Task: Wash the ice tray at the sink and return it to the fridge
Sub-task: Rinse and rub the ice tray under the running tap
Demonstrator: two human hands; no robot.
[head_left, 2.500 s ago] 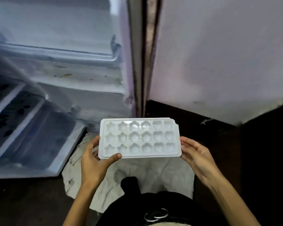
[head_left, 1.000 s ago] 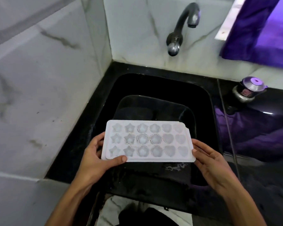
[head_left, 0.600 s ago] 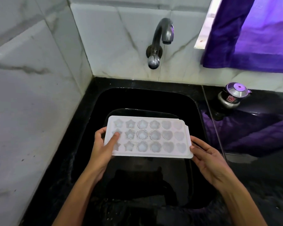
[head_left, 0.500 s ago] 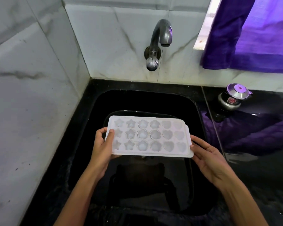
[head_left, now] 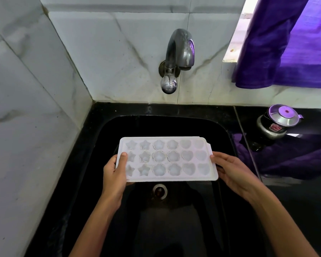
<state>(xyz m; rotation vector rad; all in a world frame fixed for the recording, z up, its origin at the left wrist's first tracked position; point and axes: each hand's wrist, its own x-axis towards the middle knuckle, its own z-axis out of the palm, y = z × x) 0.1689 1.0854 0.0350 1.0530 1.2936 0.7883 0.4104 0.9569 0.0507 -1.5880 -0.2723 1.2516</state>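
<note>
one white ice tray (head_left: 167, 159) is held level above the basin of the black sink (head_left: 174, 127), at the centre of the view. the tray has 18 moulded cavities in 3 rows of 6: per row, 2 stars at the left, 2 flowers in the middle, 2 hearts at the right. whether the cavities hold anything cannot be told.

left hand (head_left: 115, 173): grips the tray's short edge at 9 o'clock. the thumb lies flat on the top face over the left star column; the remaining fingers curl under the tray and are hidden.

right hand (head_left: 232, 173): holds the short edge at 3 o'clock. its fingers (head_left: 220, 158) are close together and lie against the tray's side and underside; the thumb is not clearly visible.

one round drain (head_left: 159, 191) shows in the sink floor at 6 o'clock of the tray, just below its near edge.

one metal tap (head_left: 176, 60) projects from the marble-pattern tiled wall (head_left: 119, 52) at 12 o'clock, its spout well above the tray. no water stream is visible.

one purple curtain (head_left: 285, 43) hangs at 2 o'clock. one small lidded metal pot (head_left: 276, 123) stands on the black table (head_left: 295, 201) at 3 o'clock, well apart from the tray.
</note>
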